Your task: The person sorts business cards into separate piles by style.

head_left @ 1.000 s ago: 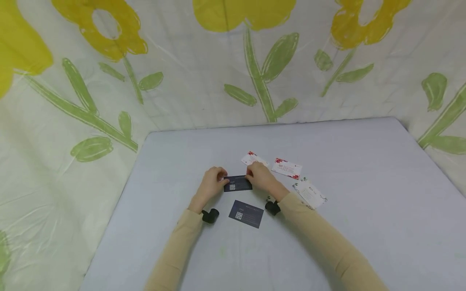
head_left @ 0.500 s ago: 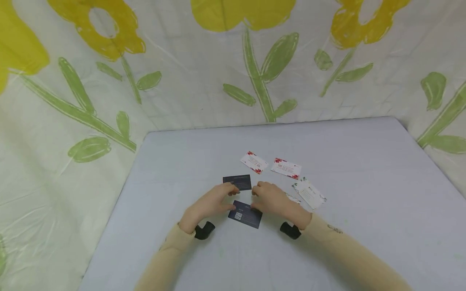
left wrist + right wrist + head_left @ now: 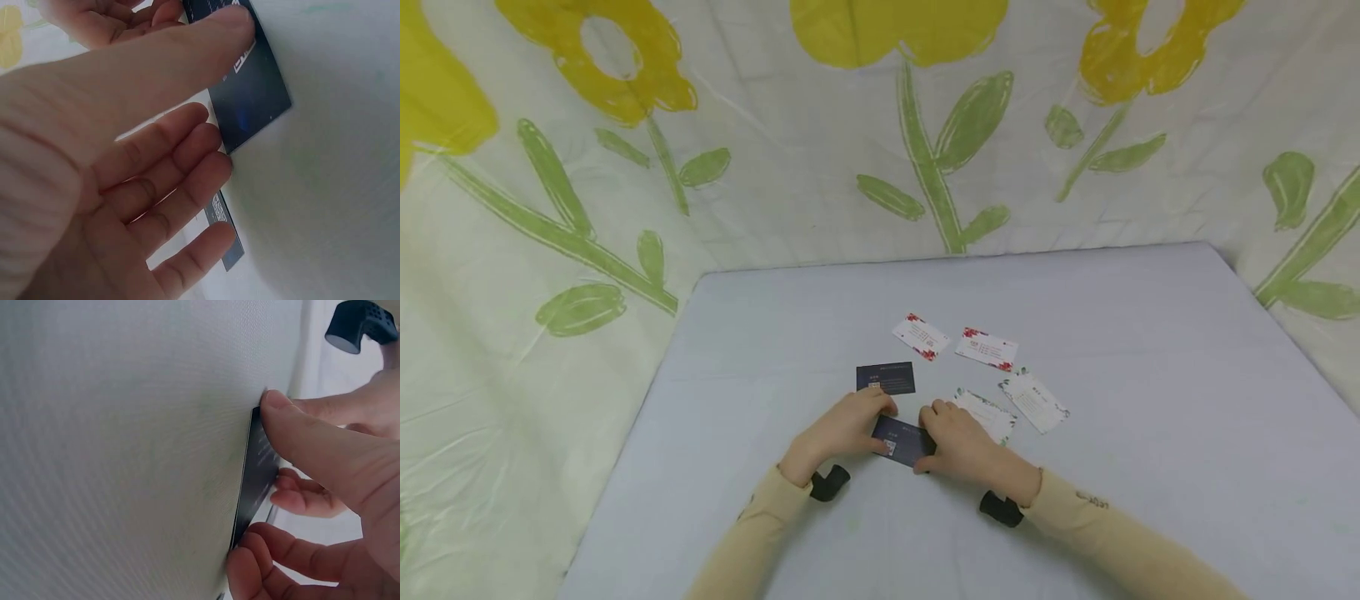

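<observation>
A dark navy business card [image 3: 904, 443] with a QR code lies at a slant on the table, between both hands. My left hand [image 3: 850, 423] has its thumb over the card's left part, near the code; in the left wrist view its fingertips [image 3: 215, 165] come right up to the card's long edge. On the other side, my right hand [image 3: 962, 443] grips the right end, thumb at one corner and curled fingers at the other in the right wrist view. Just beyond lies a second navy business card [image 3: 891, 377], its lower edge partly covered by the left fingers.
Two white cards with red flowers [image 3: 920, 337] lie farther back. To the right are two white cards with green leaf trim [image 3: 1034, 401], one partly behind the right hand. A flower-printed curtain [image 3: 775, 167] hangs behind the pale table [image 3: 1112, 333].
Both hands have let go of the farther navy card, come back toward the body and taken the nearer one. The farther card stays in its place, aligned straight.
</observation>
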A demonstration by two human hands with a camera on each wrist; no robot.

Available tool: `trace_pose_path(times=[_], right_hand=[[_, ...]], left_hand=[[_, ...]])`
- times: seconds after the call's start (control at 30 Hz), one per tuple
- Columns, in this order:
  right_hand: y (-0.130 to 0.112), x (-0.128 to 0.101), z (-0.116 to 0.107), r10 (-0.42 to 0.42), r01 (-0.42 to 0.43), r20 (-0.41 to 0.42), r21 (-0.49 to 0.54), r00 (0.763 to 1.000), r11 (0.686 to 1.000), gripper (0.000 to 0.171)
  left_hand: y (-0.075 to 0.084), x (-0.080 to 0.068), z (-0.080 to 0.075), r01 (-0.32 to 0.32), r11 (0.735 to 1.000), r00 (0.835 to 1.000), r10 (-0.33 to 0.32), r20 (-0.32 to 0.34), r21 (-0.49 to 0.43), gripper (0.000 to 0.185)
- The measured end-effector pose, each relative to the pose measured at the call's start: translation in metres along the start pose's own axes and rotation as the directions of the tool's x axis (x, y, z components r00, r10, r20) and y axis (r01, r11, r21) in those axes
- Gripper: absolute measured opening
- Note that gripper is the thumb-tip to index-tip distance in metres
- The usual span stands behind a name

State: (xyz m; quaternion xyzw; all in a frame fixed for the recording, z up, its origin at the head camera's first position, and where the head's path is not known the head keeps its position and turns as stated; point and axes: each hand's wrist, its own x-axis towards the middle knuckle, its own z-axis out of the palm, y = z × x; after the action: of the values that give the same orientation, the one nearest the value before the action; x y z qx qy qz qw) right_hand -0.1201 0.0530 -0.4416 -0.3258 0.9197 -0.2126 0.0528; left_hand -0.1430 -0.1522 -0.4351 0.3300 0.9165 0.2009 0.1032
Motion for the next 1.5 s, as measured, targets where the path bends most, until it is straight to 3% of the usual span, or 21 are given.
trace_pose_path(times=[0.37,0.57,0.73,0.83,1.0,1.13,1.3,1.5], right_hand=[[0.005,0.007,-0.002,0.042,-0.047,0.042,0.126,0.998,0.991,0.048],[0.012,0.011,0.0,0.052,-0.054,0.019,0.17,0.998,0.984,0.044],[0.018,0.016,-0.002,0.116,-0.105,-0.019,0.299,0.993,0.949,0.028],[0.023,0.024,-0.007,0.126,-0.092,-0.059,0.404,0.99,0.91,0.018],[0.034,0.043,-0.018,0.162,-0.086,-0.12,0.477,0.979,0.874,0.014],[0.039,0.061,-0.023,0.222,-0.131,-0.121,0.512,0.967,0.849,0.016],[0.043,0.077,-0.022,0.3,-0.209,-0.09,0.535,0.95,0.819,0.019],[0.046,0.087,-0.013,0.354,-0.276,-0.057,0.518,0.934,0.81,0.02]], left_hand=[[-0.001,0.002,-0.003,-0.003,0.999,1.0,0.005,0.03,-0.043,0.041],[-0.003,0.004,-0.002,0.018,0.998,1.0,-0.018,-0.005,-0.065,0.038],[-0.007,0.004,-0.005,0.048,0.972,0.995,-0.066,-0.07,-0.23,0.024],[-0.013,0.004,-0.009,0.016,0.947,0.989,-0.062,-0.135,-0.32,0.015],[-0.026,0.008,-0.017,-0.013,0.926,0.958,-0.097,-0.271,-0.376,0.01],[-0.034,0.014,-0.021,0.062,0.893,0.915,-0.229,-0.332,-0.446,0.012],[-0.039,0.02,-0.022,0.151,0.865,0.869,-0.347,-0.354,-0.479,0.013],[-0.046,0.023,-0.018,0.194,0.855,0.851,-0.391,-0.351,-0.481,0.015]])
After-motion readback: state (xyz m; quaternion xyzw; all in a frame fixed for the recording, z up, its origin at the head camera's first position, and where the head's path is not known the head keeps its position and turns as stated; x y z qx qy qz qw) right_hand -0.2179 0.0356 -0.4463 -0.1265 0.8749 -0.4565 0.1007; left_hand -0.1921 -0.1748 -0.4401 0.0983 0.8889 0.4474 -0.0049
